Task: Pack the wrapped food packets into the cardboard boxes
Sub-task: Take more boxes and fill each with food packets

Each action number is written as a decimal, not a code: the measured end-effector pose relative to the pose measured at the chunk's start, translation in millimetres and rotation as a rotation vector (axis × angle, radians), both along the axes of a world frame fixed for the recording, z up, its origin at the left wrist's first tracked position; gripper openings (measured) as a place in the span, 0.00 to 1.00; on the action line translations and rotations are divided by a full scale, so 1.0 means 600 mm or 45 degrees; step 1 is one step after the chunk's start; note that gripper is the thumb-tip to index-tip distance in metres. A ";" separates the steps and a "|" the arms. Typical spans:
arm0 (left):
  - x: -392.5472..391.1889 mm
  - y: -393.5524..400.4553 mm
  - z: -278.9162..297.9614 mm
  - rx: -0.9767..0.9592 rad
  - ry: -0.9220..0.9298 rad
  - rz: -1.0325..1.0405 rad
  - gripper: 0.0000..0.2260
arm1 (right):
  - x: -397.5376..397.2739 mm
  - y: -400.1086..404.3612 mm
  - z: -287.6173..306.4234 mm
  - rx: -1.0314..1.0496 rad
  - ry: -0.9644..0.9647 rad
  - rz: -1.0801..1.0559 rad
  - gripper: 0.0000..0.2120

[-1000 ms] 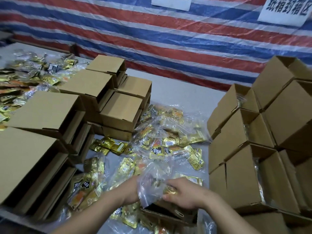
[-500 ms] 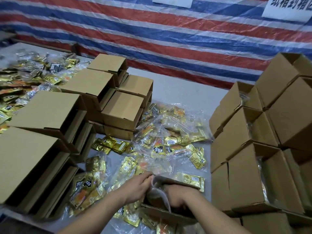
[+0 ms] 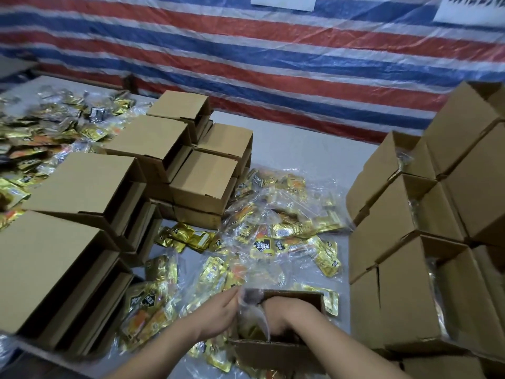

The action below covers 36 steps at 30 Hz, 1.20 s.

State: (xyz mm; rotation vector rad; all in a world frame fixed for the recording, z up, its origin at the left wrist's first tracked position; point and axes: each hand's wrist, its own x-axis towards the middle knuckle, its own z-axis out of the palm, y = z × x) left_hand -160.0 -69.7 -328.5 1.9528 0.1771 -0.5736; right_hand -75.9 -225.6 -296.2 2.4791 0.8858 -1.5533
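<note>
Reaching into one open cardboard box (image 3: 276, 348) at the near edge of the table (image 3: 300, 149), both hands work a clear plastic bag (image 3: 252, 314) of gold-wrapped food packets down inside it. The left hand (image 3: 218, 313) pinches the bag's top at the box's left wall; the right hand (image 3: 284, 314) is sunk in the box, and its fingers are hidden, so I cannot tell its grip. About eight empty boxes (image 3: 90, 184) are stacked on the left, some six packed boxes (image 3: 404, 294) on the right — a rough count. Between them lie many bagged packets (image 3: 276, 222), glossy gold with orange and black labels. A second ago the bag was held above the box; it now sits mostly inside — the hands have dropped with it.
</note>
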 end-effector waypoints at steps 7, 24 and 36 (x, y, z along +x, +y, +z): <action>-0.002 -0.008 -0.001 0.138 -0.043 -0.089 0.25 | -0.004 -0.003 -0.014 -0.274 0.036 0.055 0.21; 0.007 -0.028 -0.010 0.291 -0.193 -0.215 0.15 | -0.045 -0.063 0.004 0.173 0.183 -0.354 0.19; 0.016 -0.031 -0.003 0.246 -0.115 -0.172 0.16 | -0.038 -0.075 0.004 0.307 0.090 -0.471 0.16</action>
